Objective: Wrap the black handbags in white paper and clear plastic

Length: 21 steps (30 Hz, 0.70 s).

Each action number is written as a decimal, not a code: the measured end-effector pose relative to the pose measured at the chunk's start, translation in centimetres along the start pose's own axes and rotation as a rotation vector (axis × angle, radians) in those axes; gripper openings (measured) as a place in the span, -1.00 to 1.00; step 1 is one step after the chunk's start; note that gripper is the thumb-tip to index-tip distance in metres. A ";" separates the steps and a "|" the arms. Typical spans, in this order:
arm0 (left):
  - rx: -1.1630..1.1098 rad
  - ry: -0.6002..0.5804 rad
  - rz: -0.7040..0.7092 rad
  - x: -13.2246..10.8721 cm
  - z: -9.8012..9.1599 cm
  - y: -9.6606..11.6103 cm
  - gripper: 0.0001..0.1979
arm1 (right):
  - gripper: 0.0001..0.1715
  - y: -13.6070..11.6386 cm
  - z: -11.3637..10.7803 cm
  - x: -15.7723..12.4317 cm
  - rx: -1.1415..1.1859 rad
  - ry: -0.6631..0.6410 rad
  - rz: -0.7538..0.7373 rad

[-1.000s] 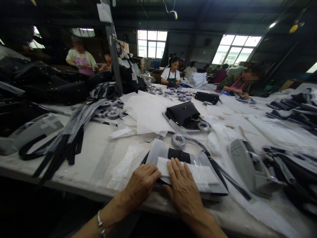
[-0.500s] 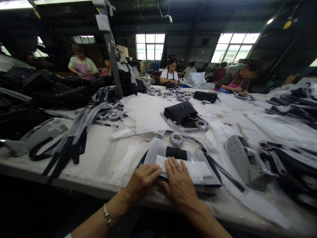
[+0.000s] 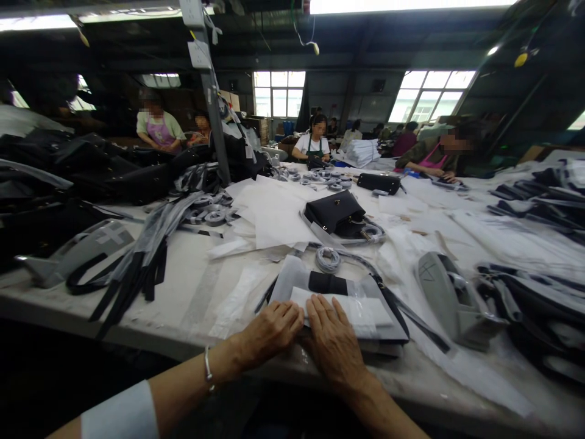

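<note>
My right hand (image 3: 333,336) lies flat, fingers stretched out, on white wrapping paper (image 3: 365,310) that covers a flat black bag (image 3: 327,283) at the table's near edge. My left hand (image 3: 269,332) rests beside it on the left, fingers curled down onto the paper's left edge. A strap with a metal clip (image 3: 402,314) trails off the bag to the right. Whether the left fingers pinch the paper is hidden.
A black handbag (image 3: 336,211) sits on white sheets (image 3: 274,213) mid-table, a coiled strap (image 3: 328,258) before it. Black straps (image 3: 137,268) lie left, grey moulded forms (image 3: 450,299) right. Other people work at the far side of the table (image 3: 192,286).
My hands have slid slightly left and nearer each other on the paper; the view has tipped up a little. My left sleeve has come into sight.
</note>
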State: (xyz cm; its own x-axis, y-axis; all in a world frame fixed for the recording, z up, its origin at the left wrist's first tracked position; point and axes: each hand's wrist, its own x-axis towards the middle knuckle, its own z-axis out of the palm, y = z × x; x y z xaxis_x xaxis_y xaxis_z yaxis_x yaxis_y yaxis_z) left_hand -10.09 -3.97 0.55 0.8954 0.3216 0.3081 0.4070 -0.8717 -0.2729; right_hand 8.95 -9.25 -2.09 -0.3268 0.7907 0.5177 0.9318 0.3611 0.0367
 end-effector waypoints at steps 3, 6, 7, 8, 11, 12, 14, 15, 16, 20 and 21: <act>-0.014 0.015 -0.003 0.1 0.1 -0.6 -0.72 | -0.40 0.0 -0.3 0.3 0.034 0.019 -0.001; -0.029 0.035 -0.020 0.4 -0.4 -0.6 -0.73 | -0.41 0.5 -1.3 0.9 0.092 -0.002 0.017; -0.033 0.042 -0.030 0.5 -0.6 -0.4 -0.73 | -0.42 0.8 -1.7 1.0 0.108 -0.032 0.013; -0.037 0.047 -0.042 0.6 -0.7 0.0 -0.72 | -0.42 1.2 -2.2 1.1 0.121 -0.070 0.002; -0.053 0.065 -0.098 0.9 -0.9 1.9 -0.73 | -0.47 2.2 -3.4 0.5 0.146 -0.145 -0.059; -0.056 0.070 -0.120 0.9 -0.8 2.5 -0.73 | -0.48 2.4 -3.5 0.2 0.149 -0.138 -0.082; -0.069 0.080 -0.163 0.8 -0.8 3.2 -0.72 | -0.52 2.5 -3.1 -0.6 0.138 -0.078 -0.123; -0.091 0.076 -0.177 0.7 -0.8 3.4 -0.72 | -0.54 2.4 -2.6 -1.0 0.122 -0.028 -0.142; -0.118 0.072 -0.189 0.6 -0.8 3.4 -0.71 | -0.56 2.3 -2.1 -1.2 0.105 0.029 -0.159; -0.104 0.190 -0.192 0.0 0.0 2.9 -0.69 | -0.50 2.7 1.0 -1.7 0.071 0.396 -0.164; -0.055 0.240 -0.148 -0.1 0.7 2.8 -0.70 | -0.48 3.0 1.7 -1.7 0.049 0.448 -0.190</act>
State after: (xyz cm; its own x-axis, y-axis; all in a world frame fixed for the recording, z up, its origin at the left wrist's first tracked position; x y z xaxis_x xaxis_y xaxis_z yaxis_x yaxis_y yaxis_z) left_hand -8.85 -6.20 -0.93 0.7560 0.3555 0.5497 0.5136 -0.8427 -0.1614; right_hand 12.06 -8.68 -4.29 -0.3803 0.4216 0.8232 0.8502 0.5097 0.1317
